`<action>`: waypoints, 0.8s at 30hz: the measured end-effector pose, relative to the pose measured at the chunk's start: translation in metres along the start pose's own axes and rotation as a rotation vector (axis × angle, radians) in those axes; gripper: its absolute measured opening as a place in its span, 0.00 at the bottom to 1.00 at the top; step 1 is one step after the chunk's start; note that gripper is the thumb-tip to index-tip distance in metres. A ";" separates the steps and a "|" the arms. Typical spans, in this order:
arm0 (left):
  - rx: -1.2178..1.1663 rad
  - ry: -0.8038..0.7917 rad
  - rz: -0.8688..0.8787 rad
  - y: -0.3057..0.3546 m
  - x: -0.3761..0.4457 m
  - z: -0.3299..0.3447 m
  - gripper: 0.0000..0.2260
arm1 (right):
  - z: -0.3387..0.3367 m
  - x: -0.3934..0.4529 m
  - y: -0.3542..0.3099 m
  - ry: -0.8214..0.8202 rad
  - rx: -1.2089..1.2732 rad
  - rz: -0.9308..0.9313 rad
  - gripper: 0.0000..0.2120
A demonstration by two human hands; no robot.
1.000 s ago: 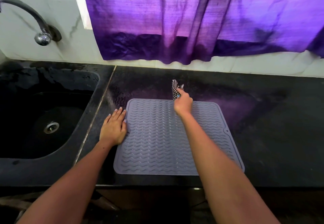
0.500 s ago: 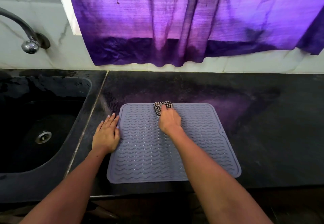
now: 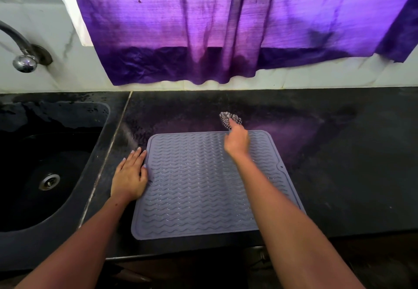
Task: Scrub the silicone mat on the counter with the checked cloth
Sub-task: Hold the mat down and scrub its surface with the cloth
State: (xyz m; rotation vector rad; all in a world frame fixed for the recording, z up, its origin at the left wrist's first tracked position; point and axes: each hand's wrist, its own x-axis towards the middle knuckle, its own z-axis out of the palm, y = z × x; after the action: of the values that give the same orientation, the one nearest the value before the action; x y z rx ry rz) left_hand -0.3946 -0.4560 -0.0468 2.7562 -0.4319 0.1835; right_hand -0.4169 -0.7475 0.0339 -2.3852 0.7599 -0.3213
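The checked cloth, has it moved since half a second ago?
Yes. The checked cloth, gripped by the right hand, went from on the mat to just beyond its far edge.

Grey-lilac mat [image 3: 199, 189] with wavy ridges at frame centre; black-and-white checked cloth [image 3: 228, 119] above it; black speckled counter [image 3: 339, 153]; purple curtain [image 3: 226, 28] at top; chrome tap [image 3: 22, 60] upper left.

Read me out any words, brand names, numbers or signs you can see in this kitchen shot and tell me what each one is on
None: no readable text shows anywhere in this view.
The silicone mat bears only raised wavy ridges, no logo.
The checked cloth in the right hand shows a pattern only.
The purple curtain, the tap, the sink and the counter carry no lettering.
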 end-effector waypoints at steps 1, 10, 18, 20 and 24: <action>0.001 0.000 -0.001 -0.001 0.000 0.000 0.33 | 0.006 -0.006 0.005 -0.031 -0.120 -0.094 0.27; 0.019 -0.015 -0.006 0.001 0.000 0.000 0.33 | 0.028 -0.020 0.030 -0.262 -0.482 -0.330 0.37; 0.010 -0.020 0.003 -0.003 0.001 0.001 0.34 | -0.017 0.014 0.023 -0.254 0.643 0.264 0.20; 0.012 -0.021 0.005 -0.003 0.001 0.001 0.34 | -0.025 0.022 0.025 -0.130 0.652 0.303 0.21; 0.013 -0.019 0.009 -0.002 0.001 0.001 0.34 | -0.020 0.007 0.028 0.014 0.014 -0.022 0.29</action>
State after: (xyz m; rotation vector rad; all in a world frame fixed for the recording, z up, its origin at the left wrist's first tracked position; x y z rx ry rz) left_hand -0.3934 -0.4544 -0.0480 2.7712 -0.4499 0.1632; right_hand -0.4319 -0.7792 0.0332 -2.3822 0.7366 -0.3515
